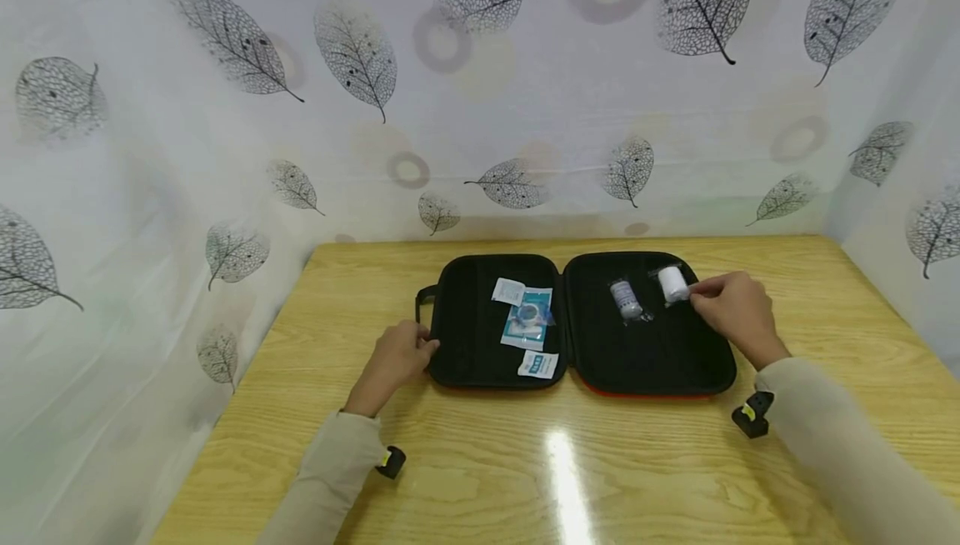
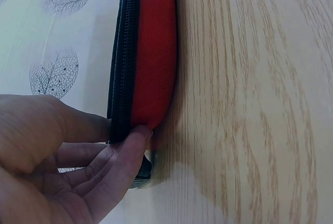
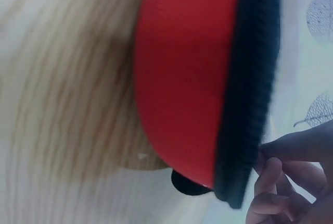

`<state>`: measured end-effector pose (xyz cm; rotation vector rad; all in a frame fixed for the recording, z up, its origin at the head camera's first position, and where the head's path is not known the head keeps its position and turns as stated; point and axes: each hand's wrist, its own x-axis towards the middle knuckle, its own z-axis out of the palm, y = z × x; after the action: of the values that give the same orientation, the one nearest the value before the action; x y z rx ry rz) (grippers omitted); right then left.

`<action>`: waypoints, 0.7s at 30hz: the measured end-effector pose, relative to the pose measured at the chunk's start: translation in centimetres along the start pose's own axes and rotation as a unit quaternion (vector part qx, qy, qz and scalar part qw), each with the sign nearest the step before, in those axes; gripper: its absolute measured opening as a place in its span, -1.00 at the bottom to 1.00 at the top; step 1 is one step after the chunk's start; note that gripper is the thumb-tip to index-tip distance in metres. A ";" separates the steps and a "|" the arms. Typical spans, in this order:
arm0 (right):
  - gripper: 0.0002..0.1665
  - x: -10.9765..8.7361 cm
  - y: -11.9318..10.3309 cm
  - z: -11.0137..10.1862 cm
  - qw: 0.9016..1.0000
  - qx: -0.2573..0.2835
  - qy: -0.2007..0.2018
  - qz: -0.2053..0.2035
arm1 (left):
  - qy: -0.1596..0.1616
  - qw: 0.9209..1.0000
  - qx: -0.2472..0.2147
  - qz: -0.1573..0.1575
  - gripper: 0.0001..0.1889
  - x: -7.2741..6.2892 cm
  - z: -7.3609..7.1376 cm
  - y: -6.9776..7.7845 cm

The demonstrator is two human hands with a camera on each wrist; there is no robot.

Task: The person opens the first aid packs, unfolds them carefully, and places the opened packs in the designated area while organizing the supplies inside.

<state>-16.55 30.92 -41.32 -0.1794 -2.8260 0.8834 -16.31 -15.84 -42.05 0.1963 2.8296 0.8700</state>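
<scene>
A black-lined zip case (image 1: 480, 362) with a red outer shell lies spread open on the table. My left hand (image 1: 397, 359) grips the left half's edge at its front corner, thumb at the zipper rim and a finger against the red side (image 2: 155, 52). Over the right half, my right hand (image 1: 737, 312) pinches the wrapper of a white bandage roll (image 1: 673, 284). A second wrapped roll (image 1: 626, 299) lies to its left. In the right wrist view, the case wall (image 3: 187, 78) hides the roll from sight, with the right fingers (image 3: 270, 177) beyond the rim.
In the left half sit a blue-and-white packet (image 1: 517, 335), a small white packet (image 1: 508, 291) and another with blue print (image 1: 537, 364). A carry handle (image 1: 423, 295) sticks out at the left. Behind the wooden table (image 1: 480, 462) hangs a leaf-patterned cloth (image 1: 525, 112).
</scene>
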 end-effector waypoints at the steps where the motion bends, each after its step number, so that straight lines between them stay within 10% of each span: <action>1: -0.67 0.0 -0.1 0.1 1.000 -0.003 -0.007 0.001 | 0.000 1.000 0.001 0.001 -0.83 0.0 0.0 0.0; 21: -0.62 0.1 -1.7 1.6 0.996 -0.026 -0.079 -0.023 | -0.004 1.000 0.008 -0.003 -0.82 0.1 0.0 -0.1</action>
<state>-17.04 28.65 -41.61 -0.0530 -2.9866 0.8497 -16.37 -15.90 -42.10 0.1926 2.8281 0.8432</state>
